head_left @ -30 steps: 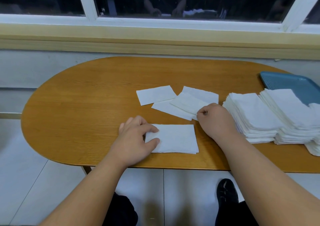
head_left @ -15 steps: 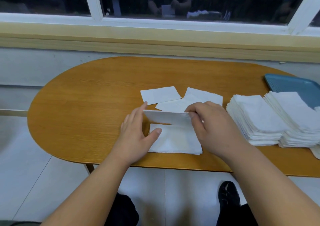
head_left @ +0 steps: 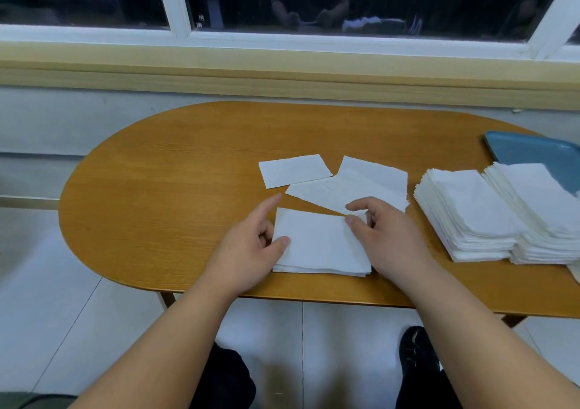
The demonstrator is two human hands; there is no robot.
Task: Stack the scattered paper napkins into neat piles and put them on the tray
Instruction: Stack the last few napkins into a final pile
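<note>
A low pile of white napkins (head_left: pixel 320 247) lies near the table's front edge between my hands. My left hand (head_left: pixel 251 245) rests its thumb on the pile's left edge, with the index finger straight beside it. My right hand (head_left: pixel 387 239) pinches the far right corner of the top napkin between thumb and index finger. Behind the pile lie three loose napkins: one at the left (head_left: pixel 295 170), one at the right (head_left: pixel 375 174), and one overlapped in the middle (head_left: pixel 310 192). The blue tray (head_left: pixel 533 149) sits at the far right, partly under tall stacks.
Two tall napkin stacks (head_left: pixel 467 214) (head_left: pixel 539 201) stand right of my right hand, and a third shows at the frame's edge. The oval wooden table (head_left: pixel 175 170) stands against a wall below a window. My shoe (head_left: pixel 417 352) is on the tiled floor.
My right hand carried a loose napkin from the scattered group and laid it flat on the low pile. My left hand stayed at the pile's left edge.
</note>
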